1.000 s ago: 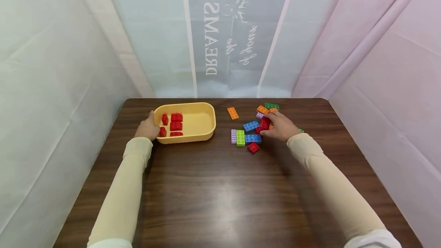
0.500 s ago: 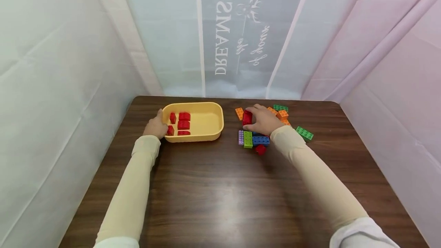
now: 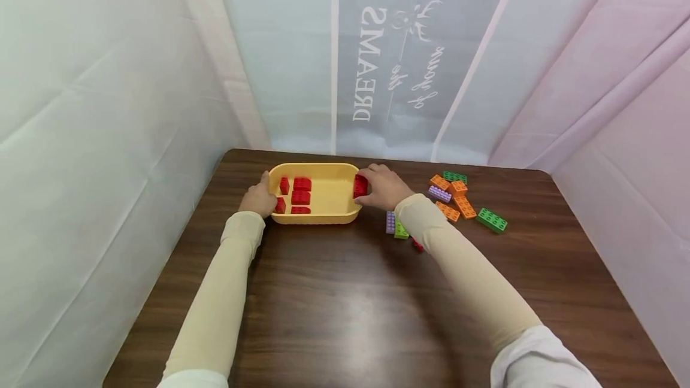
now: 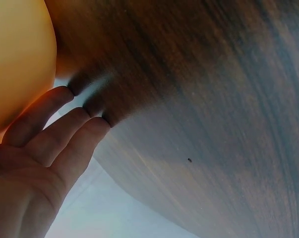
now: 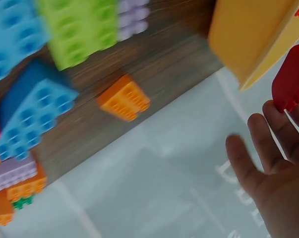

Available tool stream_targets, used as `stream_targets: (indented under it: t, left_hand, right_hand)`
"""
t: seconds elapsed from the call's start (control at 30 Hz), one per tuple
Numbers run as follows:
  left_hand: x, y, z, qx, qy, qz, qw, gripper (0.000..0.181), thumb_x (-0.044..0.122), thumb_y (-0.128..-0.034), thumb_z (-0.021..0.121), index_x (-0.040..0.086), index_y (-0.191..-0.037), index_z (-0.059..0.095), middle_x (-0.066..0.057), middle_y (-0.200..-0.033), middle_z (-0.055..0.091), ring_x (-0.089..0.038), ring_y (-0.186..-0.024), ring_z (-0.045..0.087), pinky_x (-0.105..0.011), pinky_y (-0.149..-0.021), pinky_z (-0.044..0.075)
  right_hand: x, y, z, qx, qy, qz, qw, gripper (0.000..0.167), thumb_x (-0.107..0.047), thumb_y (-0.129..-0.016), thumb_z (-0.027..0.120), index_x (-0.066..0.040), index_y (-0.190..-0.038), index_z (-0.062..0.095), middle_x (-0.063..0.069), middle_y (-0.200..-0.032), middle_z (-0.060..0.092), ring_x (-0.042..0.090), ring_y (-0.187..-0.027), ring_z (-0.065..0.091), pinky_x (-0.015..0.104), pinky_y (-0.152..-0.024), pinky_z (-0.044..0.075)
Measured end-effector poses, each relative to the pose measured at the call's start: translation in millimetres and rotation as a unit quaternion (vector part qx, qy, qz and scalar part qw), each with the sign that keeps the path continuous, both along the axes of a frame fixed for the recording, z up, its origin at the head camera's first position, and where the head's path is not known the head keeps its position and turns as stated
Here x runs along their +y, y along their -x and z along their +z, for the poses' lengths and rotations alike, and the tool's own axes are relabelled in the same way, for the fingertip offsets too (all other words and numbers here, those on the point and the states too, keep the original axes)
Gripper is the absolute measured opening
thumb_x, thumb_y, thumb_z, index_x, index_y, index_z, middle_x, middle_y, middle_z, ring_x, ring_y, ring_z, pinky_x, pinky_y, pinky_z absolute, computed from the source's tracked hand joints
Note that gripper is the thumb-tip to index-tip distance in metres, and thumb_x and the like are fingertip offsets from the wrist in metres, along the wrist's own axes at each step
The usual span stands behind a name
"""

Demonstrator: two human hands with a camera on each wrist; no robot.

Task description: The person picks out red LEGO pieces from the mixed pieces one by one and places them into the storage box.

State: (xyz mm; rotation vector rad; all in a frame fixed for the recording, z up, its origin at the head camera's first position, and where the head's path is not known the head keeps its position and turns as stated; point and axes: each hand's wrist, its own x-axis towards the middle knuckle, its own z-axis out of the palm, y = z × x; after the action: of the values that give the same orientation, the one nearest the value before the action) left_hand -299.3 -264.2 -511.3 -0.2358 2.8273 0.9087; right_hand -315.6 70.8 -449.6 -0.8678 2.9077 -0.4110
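My right hand point(image 3: 385, 187) pinches a red toy building brick point(image 3: 360, 186) over the right end of a yellow tray point(image 3: 312, 219). In the right wrist view the brick point(image 5: 292, 77) has a rounded side and sits at the fingertips, beside the tray's wall point(image 5: 253, 44). My left hand point(image 3: 257, 199) holds the tray's left end, with the thumb at the rim. The left wrist view shows straight fingers point(image 4: 72, 144) along the tray's outside; the thumb is hidden there. Several red bricks point(image 3: 300, 197) lie in the tray's left half.
Orange bricks point(image 3: 464, 207), a green brick point(image 3: 492, 220) and a purple brick point(image 3: 439, 193) lie right of my right arm. A lime brick point(image 3: 401, 229) is partly under the forearm. Blue bricks point(image 5: 37, 114) show only in the right wrist view. Cloth walls point(image 3: 302, 76) surround the table point(image 3: 323, 304).
My right hand has carried the red brick left from the pile to the tray's right end. The left hand stays at the tray. The head view has shifted a little.
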Motion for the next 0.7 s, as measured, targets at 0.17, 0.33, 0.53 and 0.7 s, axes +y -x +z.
stream_targets:
  t: [0.17, 0.33, 0.53, 0.7]
  left_hand:
    - [0.1, -0.6, -1.0, 0.0, -0.006, 0.004, 1.0, 0.08, 0.013, -0.0949, 0.048, 0.005, -0.163, 0.007, -0.03, -0.138, 0.053, -0.038, -0.103, 0.057, -0.054, -0.098, 0.045]
    - [0.6, -1.8, -0.6, 0.002, -0.009, 0.009, 0.9999, 0.079, 0.013, -0.0953, 0.048, 0.006, -0.163, 0.008, -0.03, -0.135, 0.055, -0.037, -0.101, 0.057, -0.054, -0.097, 0.045]
    - [1.2, -1.1, 0.2, 0.009, -0.007, 0.022, 0.9997, 0.078, 0.013, -0.0956, 0.049, 0.007, -0.163, 0.01, -0.028, -0.138, 0.054, -0.037, -0.103, 0.058, -0.054, -0.099, 0.045]
    - [3.2, 0.0, -1.7, 0.011, -0.006, 0.02, 0.9997, 0.078, 0.012, -0.0958, 0.049, 0.007, -0.163, 0.01, -0.027, -0.131, 0.059, -0.035, -0.101, 0.06, -0.053, -0.097, 0.047]
  right_hand:
    - [-29, 6.8, -3.2, 0.01, -0.037, 0.008, 0.9992, 0.068, -0.045, -0.085, 0.078, -0.01, -0.14, 0.058, 0.011, -0.136, 0.057, 0.033, -0.124, 0.047, 0.056, -0.107, 0.03]
    - [-53, 10.7, -7.8, 0.005, -0.055, 0.001, 0.9985, 0.068, -0.047, -0.084, 0.079, -0.012, -0.14, 0.06, 0.009, -0.141, 0.055, 0.033, -0.132, 0.04, 0.057, -0.111, 0.023]
    - [-76, 15.9, -19.7, 0.005, -0.075, 0.001, 0.9971, 0.065, -0.044, -0.085, 0.08, -0.013, -0.139, 0.06, 0.009, -0.143, 0.054, 0.033, -0.139, 0.035, 0.061, -0.112, 0.02]
    - [-91, 21.8, -30.8, 0.006, -0.096, -0.001, 0.9953, 0.063, -0.043, -0.083, 0.08, -0.015, -0.137, 0.062, 0.007, -0.141, 0.056, 0.031, -0.14, 0.034, 0.062, -0.112, 0.017]
